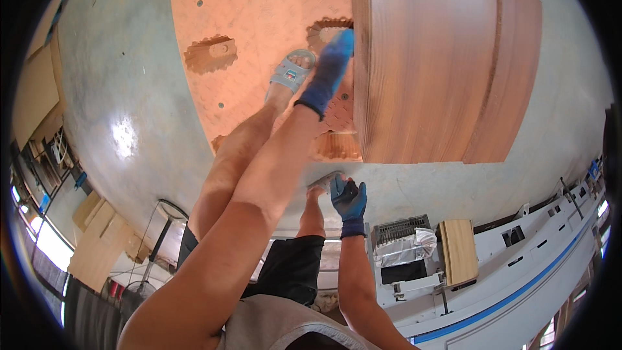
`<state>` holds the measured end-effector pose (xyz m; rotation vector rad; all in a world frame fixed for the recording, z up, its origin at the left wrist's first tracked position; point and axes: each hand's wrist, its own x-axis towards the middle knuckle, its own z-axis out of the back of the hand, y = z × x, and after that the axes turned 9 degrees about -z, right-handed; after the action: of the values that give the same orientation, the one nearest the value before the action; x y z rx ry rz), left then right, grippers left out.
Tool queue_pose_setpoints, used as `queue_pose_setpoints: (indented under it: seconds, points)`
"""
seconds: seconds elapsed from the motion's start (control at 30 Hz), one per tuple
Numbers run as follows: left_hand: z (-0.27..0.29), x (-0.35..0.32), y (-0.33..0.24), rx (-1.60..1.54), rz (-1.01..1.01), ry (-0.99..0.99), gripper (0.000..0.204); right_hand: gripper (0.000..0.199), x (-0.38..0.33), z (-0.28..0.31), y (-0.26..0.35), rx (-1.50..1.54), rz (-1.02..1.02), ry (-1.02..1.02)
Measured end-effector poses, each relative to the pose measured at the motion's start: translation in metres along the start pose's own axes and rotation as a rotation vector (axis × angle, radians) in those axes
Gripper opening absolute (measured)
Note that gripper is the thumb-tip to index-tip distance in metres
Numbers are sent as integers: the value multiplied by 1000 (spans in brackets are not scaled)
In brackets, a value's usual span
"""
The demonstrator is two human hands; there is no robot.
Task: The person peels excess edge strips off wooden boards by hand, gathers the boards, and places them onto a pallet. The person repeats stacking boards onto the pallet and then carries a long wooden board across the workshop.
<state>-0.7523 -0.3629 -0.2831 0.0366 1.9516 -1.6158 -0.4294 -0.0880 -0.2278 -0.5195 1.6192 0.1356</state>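
Observation:
My left hand (330, 72), in a blue work glove with a dark cuff, stretches out to the left edge of the brown wood-grain panels (427, 58). Its fingertips are at or against that edge; they are blurred, and their grip cannot be made out. The panels lie on an orange pallet-like platform (259, 23) with scalloped recesses. Closer to my body, my right hand (348, 202) hangs in a blue and black glove, apart from the panels. Its fingers are bent loosely with gaps between them, and nothing shows in them.
One foot in a grey slide sandal (289, 72) stands on the orange platform, the other on the grey floor (116, 91). At the lower right is a long white machine (518, 285) with a blue stripe, bearing a dark crate (402, 225) and a light wood board (458, 251).

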Motion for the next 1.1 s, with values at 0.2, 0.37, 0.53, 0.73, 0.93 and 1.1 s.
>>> queue_pose_setpoints:
  seconds: [0.2, 0.37, 0.53, 0.73, 0.93, 1.1]
  points:
    - [49, -90, -33, 63, 73, -101, 36, 45, -64, 4, -32, -205, -56, -53]
    - [32, -211, -48, 300, -86, -10, 29, 37, -119, 61, -8, -247, -6, 97]
    - [30, -330, -58, 449, -232, 93, 31, 31, -194, 110, 18, -374, 158, 135]
    - [57, -429, -31, 406, -118, 206, 30, 23, -287, 194, 56, -335, 289, 214]
    - [-4, -544, -44, 545, -386, 571, 25, 19, -323, 364, 84, -274, 457, 91]
    - [-20, -588, -86, 617, -282, 749, 28, 24, -338, 462, 16, -118, 505, -65]
